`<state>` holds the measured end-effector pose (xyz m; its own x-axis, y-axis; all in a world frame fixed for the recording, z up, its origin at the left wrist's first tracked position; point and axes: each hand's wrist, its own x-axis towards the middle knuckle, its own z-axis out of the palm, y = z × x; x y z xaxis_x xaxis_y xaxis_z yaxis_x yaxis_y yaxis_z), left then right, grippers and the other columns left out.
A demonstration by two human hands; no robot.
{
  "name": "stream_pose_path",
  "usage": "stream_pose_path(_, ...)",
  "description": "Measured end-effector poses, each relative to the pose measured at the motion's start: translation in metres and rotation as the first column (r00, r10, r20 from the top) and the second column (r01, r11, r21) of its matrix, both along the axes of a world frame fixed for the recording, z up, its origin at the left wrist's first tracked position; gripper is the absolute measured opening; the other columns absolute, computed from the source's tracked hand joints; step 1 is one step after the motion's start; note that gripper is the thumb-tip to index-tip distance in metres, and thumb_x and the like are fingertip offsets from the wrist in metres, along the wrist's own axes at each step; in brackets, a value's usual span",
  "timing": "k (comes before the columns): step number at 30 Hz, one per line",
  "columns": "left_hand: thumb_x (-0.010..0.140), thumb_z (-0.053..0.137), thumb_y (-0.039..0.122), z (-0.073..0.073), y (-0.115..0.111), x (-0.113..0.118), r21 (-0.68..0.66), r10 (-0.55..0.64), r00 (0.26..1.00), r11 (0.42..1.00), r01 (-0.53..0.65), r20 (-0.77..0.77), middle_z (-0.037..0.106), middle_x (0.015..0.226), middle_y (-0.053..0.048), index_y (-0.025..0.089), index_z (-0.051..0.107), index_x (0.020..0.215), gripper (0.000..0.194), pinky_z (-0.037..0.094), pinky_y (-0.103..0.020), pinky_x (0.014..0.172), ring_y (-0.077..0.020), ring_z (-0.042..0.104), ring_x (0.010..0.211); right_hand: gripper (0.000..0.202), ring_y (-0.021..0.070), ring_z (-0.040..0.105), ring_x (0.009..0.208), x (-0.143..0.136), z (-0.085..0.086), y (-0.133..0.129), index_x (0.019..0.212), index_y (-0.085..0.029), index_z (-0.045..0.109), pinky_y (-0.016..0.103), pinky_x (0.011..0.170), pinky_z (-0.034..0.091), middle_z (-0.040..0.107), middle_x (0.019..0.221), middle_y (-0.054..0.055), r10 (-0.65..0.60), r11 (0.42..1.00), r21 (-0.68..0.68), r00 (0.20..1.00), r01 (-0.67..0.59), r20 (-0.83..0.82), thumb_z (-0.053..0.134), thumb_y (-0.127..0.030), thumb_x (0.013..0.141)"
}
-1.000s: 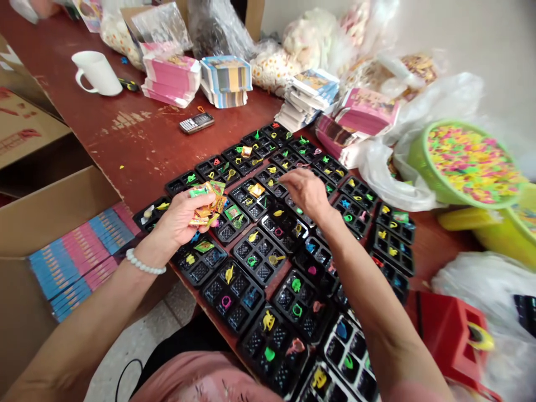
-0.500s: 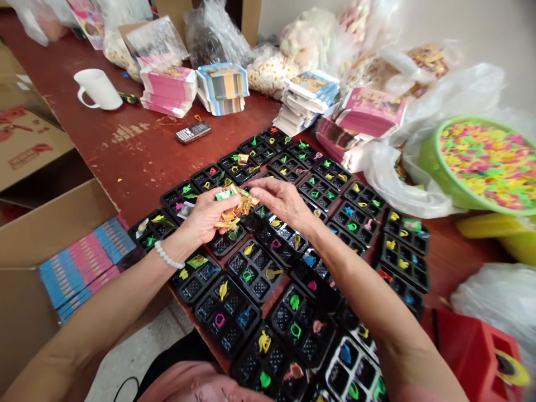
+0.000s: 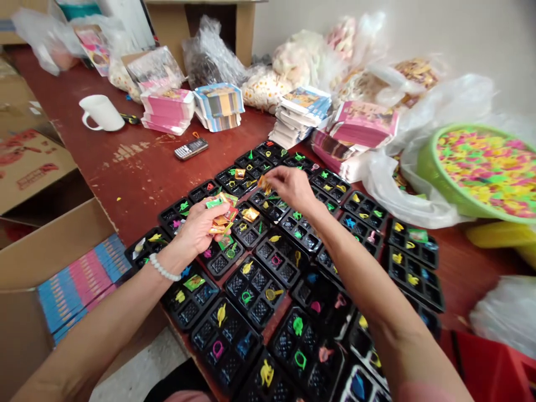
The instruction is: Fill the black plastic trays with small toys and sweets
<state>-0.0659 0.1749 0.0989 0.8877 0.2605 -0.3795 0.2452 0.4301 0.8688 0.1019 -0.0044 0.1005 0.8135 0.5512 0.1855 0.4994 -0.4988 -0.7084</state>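
My left hand point(image 3: 196, 226), a beaded bracelet on its wrist, is closed around a bunch of small candy packets point(image 3: 221, 215) in orange, green and red wrappers. Farther right, my right hand point(image 3: 290, 187) pinches one orange packet point(image 3: 264, 183) over a black compartment tray point(image 3: 268, 205). Many such trays cover the table, with small plastic toys like a yellow ring point(image 3: 274, 294) and a green ring point(image 3: 300, 360) in their compartments. An orange packet point(image 3: 250, 214) lies in a tray between my hands, and another packet point(image 3: 240, 173) sits in a tray beyond.
A green basin point(image 3: 435, 184) of colourful plastic pieces stands at the right. Behind the trays are stacks of printed cards point(image 3: 299, 114), a phone point(image 3: 191, 149) and a white mug point(image 3: 101, 113). An open carton point(image 3: 62, 245) with blue and pink packs sits at the left.
My right hand has moved away from my left, up and to the right, carrying an orange packet. Another orange packet now shows in the tray between them. The view has tilted slightly.
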Motion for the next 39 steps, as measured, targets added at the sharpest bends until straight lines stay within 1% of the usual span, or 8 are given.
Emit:
stream_pose_path(5,0.069,0.088,0.033,0.004,0.006,-0.001,-0.010,-0.030,0.999,1.000,0.030,-0.015,0.067,0.070,-0.004,0.012,0.064,0.088,0.037,0.035,-0.019,0.028,-0.0140,0.058,0.041,0.035,0.0276,0.062,0.109,0.084,-0.013,0.040,0.114,-0.012,0.072,0.038,0.093,0.049,0.070,0.122,0.017,-0.100,0.915,-0.337,0.932,0.224,0.349,0.042,-0.008,0.097)
stream_pose_path(11,0.066,0.088,0.030,0.002,0.007,0.010,0.006,-0.001,0.999,1.000,0.002,-0.038,0.065,0.066,-0.005,0.010,0.065,0.088,0.037,0.034,-0.018,0.028,-0.0156,0.059,0.041,0.039,0.0311,0.053,0.119,0.100,-0.026,0.068,0.112,-0.011,0.072,0.038,0.092,0.048,0.066,0.125,0.019,0.057,0.880,-0.458,0.930,0.125,0.362,0.038,-0.002,0.097)
stream_pose_path(15,0.067,0.089,0.030,-0.003,0.009,0.016,0.022,0.011,1.000,1.000,-0.010,-0.028,0.065,0.064,-0.002,0.012,0.065,0.091,0.038,0.038,-0.020,0.029,-0.0146,0.058,0.040,0.034,0.0281,0.056,0.114,0.071,-0.018,0.060,0.119,-0.013,0.071,0.038,0.093,0.048,0.067,0.125,0.016,0.038,0.932,-0.348,0.934,0.095,0.356,0.042,-0.013,0.102)
stream_pose_path(18,0.069,0.089,0.031,-0.004,0.008,0.017,0.042,0.015,1.000,0.999,-0.015,-0.014,0.066,0.067,-0.002,0.013,0.065,0.095,0.040,0.041,-0.020,0.030,-0.0132,0.057,0.040,0.029,0.0184,0.063,0.087,0.031,-0.007,0.050,0.112,-0.015,0.073,0.029,0.075,0.050,0.072,0.105,0.009,0.216,0.972,-0.079,0.975,-0.220,-0.054,0.052,-0.033,0.103)
stream_pose_path(22,0.067,0.089,0.031,-0.003,0.006,0.017,0.039,-0.011,1.000,0.999,0.012,-0.012,0.061,0.063,0.001,0.014,0.062,0.092,0.040,0.039,-0.019,0.029,-0.0114,0.053,0.038,0.027,0.0101,0.055,0.063,-0.013,-0.002,0.039,0.095,-0.016,0.071,0.022,0.056,0.042,0.069,0.081,0.001,0.473,0.881,0.298,0.714,-0.368,-0.515,0.073,-0.040,0.083)
stream_pose_path(28,0.063,0.088,0.032,-0.002,0.001,0.020,0.078,0.046,0.997,0.996,-0.041,-0.059,0.066,0.066,-0.002,0.013,0.063,0.098,0.047,0.040,-0.020,0.028,-0.0125,0.054,0.037,0.006,0.0086,0.046,0.059,-0.008,-0.006,0.033,0.078,-0.016,0.064,0.022,0.054,0.035,0.059,0.066,-0.004,0.317,0.942,0.251,0.839,-0.224,-0.442,0.066,-0.021,0.082)
stream_pose_path(34,0.063,0.088,0.031,-0.002,-0.004,0.030,0.049,0.013,0.999,0.999,-0.012,-0.037,0.066,0.066,-0.001,0.013,0.062,0.098,0.046,0.036,-0.019,0.027,-0.0141,0.056,0.038,0.018,0.0119,0.059,0.072,0.000,-0.006,0.032,0.090,-0.017,0.067,0.026,0.067,0.048,0.069,0.081,0.000,0.459,0.881,0.350,0.758,-0.319,-0.464,0.076,-0.030,0.081)
stream_pose_path(39,0.068,0.086,0.030,0.000,-0.011,0.033,0.071,0.001,1.000,0.997,0.001,-0.020,0.070,0.072,-0.003,0.014,0.063,0.101,0.043,0.038,-0.018,0.028,-0.0132,0.057,0.038,0.011,0.0105,0.056,0.064,-0.002,-0.010,0.030,0.079,-0.016,0.069,0.026,0.062,0.044,0.067,0.072,-0.001,0.331,0.931,0.294,0.834,-0.215,-0.441,0.072,-0.027,0.081)
